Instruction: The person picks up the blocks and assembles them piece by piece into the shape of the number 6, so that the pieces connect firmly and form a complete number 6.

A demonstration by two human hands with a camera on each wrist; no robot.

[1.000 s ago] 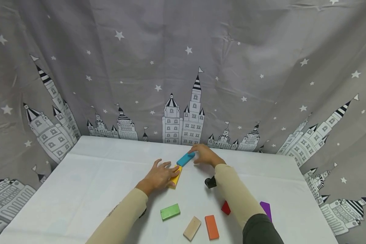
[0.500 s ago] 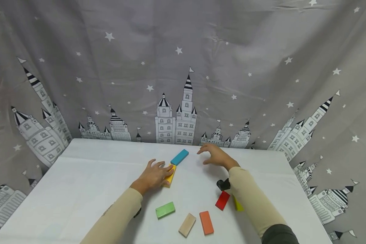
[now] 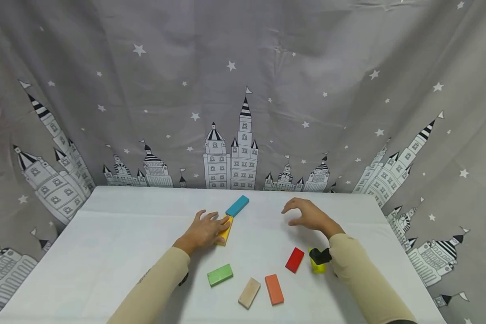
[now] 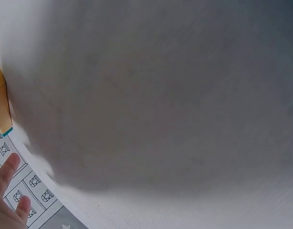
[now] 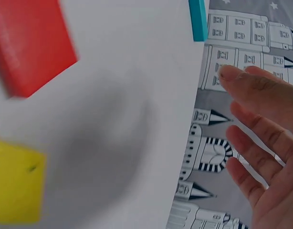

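Note:
My left hand (image 3: 202,231) holds an orange-yellow block (image 3: 227,233) on the white table, thumb at its near end and a finger near its far end. Touching or almost touching that block's far end is a blue block (image 3: 237,205), which lies slanted away to the right. At the left edge of the left wrist view, part of the orange-yellow block (image 4: 0,98) shows. My right hand (image 3: 309,215) hovers over the table with fingers loosely bent and nothing in them. In the right wrist view the right hand (image 5: 268,131) is well apart from the blue block (image 5: 198,21).
Nearer me lie a green block (image 3: 220,275), a plain wooden block (image 3: 249,293), an orange block (image 3: 274,289) and a red block (image 3: 294,260). A bright yellow block (image 3: 318,268) is partly covered by the right wrist camera (image 3: 320,256). Behind the table hangs a grey castle-print curtain (image 3: 178,90).
My right hand has left the blue block and moved right and toward me. The red and bright yellow blocks have come into fuller view. The left hand stays at the orange-yellow block.

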